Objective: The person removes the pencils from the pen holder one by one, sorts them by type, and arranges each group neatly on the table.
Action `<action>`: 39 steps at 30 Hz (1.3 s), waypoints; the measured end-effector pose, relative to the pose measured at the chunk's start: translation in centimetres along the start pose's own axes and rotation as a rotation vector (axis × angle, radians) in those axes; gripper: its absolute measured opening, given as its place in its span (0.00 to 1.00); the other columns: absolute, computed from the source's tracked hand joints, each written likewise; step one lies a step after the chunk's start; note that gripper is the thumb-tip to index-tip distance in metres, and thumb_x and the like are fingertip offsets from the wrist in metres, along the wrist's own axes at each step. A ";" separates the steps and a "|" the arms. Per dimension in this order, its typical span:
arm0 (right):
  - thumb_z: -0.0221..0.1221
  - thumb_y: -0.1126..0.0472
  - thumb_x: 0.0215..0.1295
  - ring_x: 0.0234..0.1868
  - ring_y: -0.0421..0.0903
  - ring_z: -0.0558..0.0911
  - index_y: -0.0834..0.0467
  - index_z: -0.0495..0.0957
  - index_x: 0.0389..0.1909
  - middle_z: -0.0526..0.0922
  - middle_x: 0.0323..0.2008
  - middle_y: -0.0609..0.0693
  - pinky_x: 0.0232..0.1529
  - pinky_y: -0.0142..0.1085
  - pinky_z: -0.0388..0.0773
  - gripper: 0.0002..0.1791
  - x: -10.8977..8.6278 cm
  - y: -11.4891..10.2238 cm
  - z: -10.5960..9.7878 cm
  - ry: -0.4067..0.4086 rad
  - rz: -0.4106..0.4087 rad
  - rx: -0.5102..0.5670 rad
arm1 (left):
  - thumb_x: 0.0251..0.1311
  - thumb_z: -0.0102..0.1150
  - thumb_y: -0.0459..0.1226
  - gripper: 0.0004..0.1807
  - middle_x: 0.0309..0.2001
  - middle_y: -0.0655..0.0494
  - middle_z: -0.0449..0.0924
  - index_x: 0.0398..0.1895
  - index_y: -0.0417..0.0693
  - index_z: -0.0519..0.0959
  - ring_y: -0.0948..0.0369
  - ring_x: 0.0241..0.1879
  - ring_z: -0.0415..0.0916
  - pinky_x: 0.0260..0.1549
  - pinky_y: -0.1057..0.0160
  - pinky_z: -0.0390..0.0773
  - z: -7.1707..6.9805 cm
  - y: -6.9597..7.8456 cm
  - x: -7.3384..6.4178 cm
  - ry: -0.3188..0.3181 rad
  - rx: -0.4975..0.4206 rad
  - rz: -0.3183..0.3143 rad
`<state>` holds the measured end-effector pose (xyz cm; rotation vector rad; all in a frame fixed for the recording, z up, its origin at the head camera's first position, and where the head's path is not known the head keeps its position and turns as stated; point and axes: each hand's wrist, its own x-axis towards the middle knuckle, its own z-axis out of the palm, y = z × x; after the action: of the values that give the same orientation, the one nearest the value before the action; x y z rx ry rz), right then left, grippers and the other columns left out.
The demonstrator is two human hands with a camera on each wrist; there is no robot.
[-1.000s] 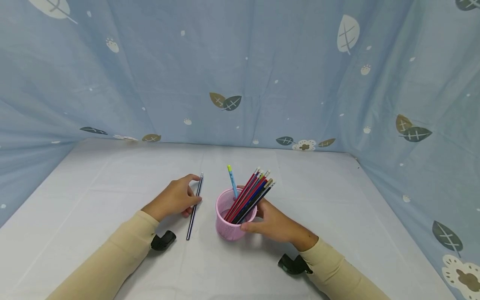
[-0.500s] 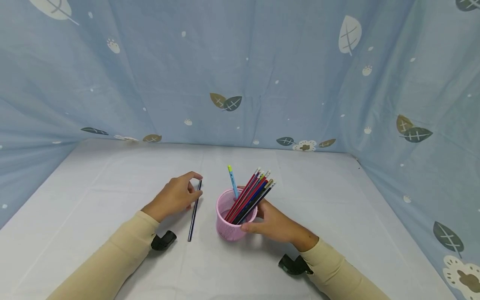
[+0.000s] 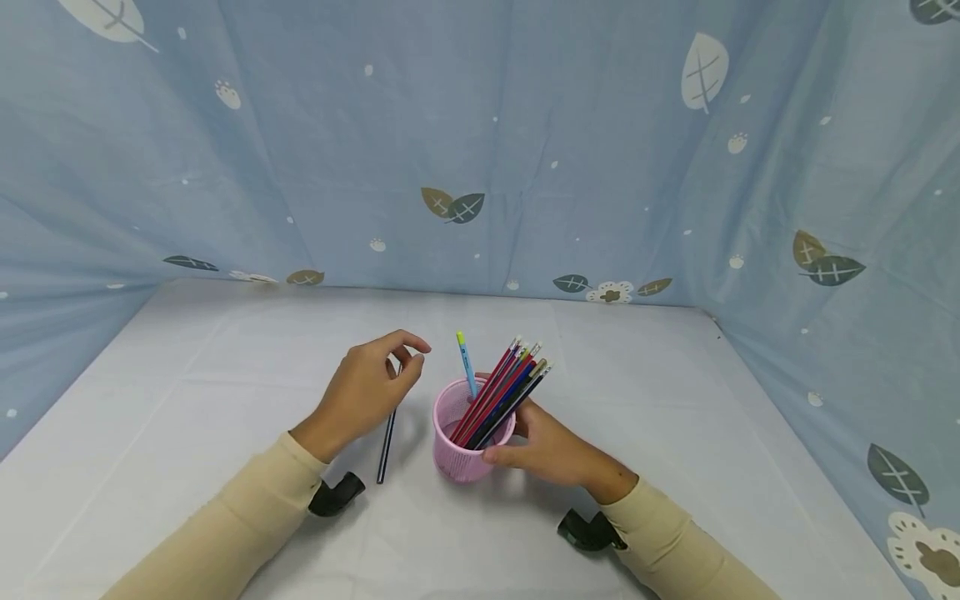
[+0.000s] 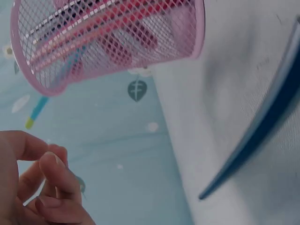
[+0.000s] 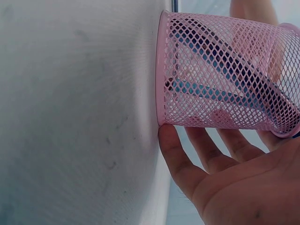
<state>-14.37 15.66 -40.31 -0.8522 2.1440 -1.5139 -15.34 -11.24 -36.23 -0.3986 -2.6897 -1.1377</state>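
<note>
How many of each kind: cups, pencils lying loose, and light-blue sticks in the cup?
Pink mesh cup: 1
Loose pencil on the table: 1
Light-blue yellow-tipped stick in the cup: 1
Total: 3, leaving out the bundled pencils in the cup, which overlap too much to count.

One high view over both hands, and two close ones from the wrists.
The head camera looks forward and down from above and behind the left hand (image 3: 366,385) and right hand (image 3: 546,446), far enough back to include the white cloth-covered table (image 3: 645,375) around them and the pale blue leaf-print curtain (image 3: 300,150) beyond. The left wrist camera (image 3: 337,495), its picture turned sideways, looks closely past the left fingers toward the round pink wire-mesh cup (image 3: 454,463). The right wrist camera (image 3: 587,532), turned the opposite way, faces the cup's wall beside the right palm. All three views share the cup; head and left wrist share the slim dark pencil (image 3: 386,450) near the left hand.
</note>
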 end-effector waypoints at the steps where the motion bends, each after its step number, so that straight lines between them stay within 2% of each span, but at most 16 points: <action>1: 0.68 0.50 0.63 0.69 0.48 0.69 0.48 0.50 0.78 0.66 0.71 0.50 0.67 0.47 0.69 0.49 0.0 0.0 0.0 0.001 0.000 0.002 | 0.69 0.56 0.40 0.09 0.33 0.60 0.81 0.48 0.58 0.82 0.62 0.20 0.68 0.15 0.66 0.69 0.1 0.2 -0.1 0.001 -0.001 0.021; 7: 0.68 0.52 0.63 0.69 0.48 0.69 0.47 0.50 0.78 0.66 0.71 0.49 0.68 0.48 0.68 0.48 -0.1 0.0 0.1 0.001 0.005 0.001 | 0.68 0.59 0.40 0.07 0.30 0.63 0.80 0.46 0.57 0.83 0.65 0.19 0.68 0.17 0.67 0.69 0.6 1.4 -0.6 0.019 0.024 0.128; 11: 0.67 0.52 0.64 0.69 0.49 0.70 0.49 0.50 0.78 0.66 0.72 0.51 0.67 0.45 0.69 0.48 -0.3 -0.1 0.0 0.001 0.004 -0.009 | 0.66 0.63 0.41 0.07 0.28 0.64 0.79 0.44 0.55 0.84 0.68 0.19 0.67 0.17 0.69 0.70 1.3 2.6 -0.6 0.023 0.038 0.193; 18: 0.66 0.52 0.66 0.72 0.54 0.67 0.56 0.45 0.79 0.59 0.75 0.55 0.69 0.49 0.67 0.50 -0.6 0.1 -0.1 -0.009 0.005 -0.033 | 0.62 0.67 0.42 0.06 0.25 0.67 0.78 0.41 0.55 0.85 0.71 0.20 0.67 0.21 0.72 0.71 2.8 4.1 -0.4 0.055 0.081 0.332; 21: 0.66 0.52 0.66 0.73 0.52 0.67 0.55 0.44 0.79 0.59 0.76 0.53 0.70 0.43 0.67 0.50 -0.6 0.1 -0.1 -0.012 0.010 -0.034 | 0.60 0.69 0.42 0.06 0.25 0.67 0.78 0.39 0.55 0.85 0.71 0.21 0.67 0.22 0.73 0.70 3.2 4.4 -0.4 0.076 0.091 0.370; 25: 0.65 0.53 0.67 0.73 0.51 0.66 0.54 0.44 0.80 0.57 0.77 0.52 0.69 0.38 0.66 0.50 -0.6 0.1 0.0 -0.018 0.012 -0.026 | 0.58 0.71 0.42 0.07 0.25 0.67 0.78 0.37 0.54 0.84 0.71 0.21 0.67 0.21 0.74 0.69 3.8 4.6 -0.4 0.070 0.102 0.390; 32: 0.65 0.53 0.67 0.75 0.51 0.63 0.55 0.42 0.80 0.55 0.78 0.51 0.70 0.47 0.64 0.51 -0.5 -0.1 0.0 -0.011 0.026 -0.039 | 0.55 0.73 0.43 0.10 0.23 0.66 0.78 0.32 0.54 0.80 0.71 0.19 0.64 0.18 0.74 0.67 4.4 4.8 -0.5 0.089 0.106 0.370; 39: 0.65 0.53 0.67 0.74 0.51 0.65 0.56 0.43 0.80 0.55 0.77 0.52 0.69 0.38 0.65 0.51 -0.3 -0.1 0.0 -0.014 0.007 -0.040 | 0.53 0.75 0.44 0.10 0.23 0.68 0.79 0.30 0.56 0.81 0.71 0.18 0.61 0.16 0.72 0.62 4.5 4.8 -0.5 0.095 0.104 0.324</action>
<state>-14.11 15.88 -40.17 -0.8649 2.1718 -1.4622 -13.66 -4.85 -36.23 -0.7126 -2.4717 -0.8968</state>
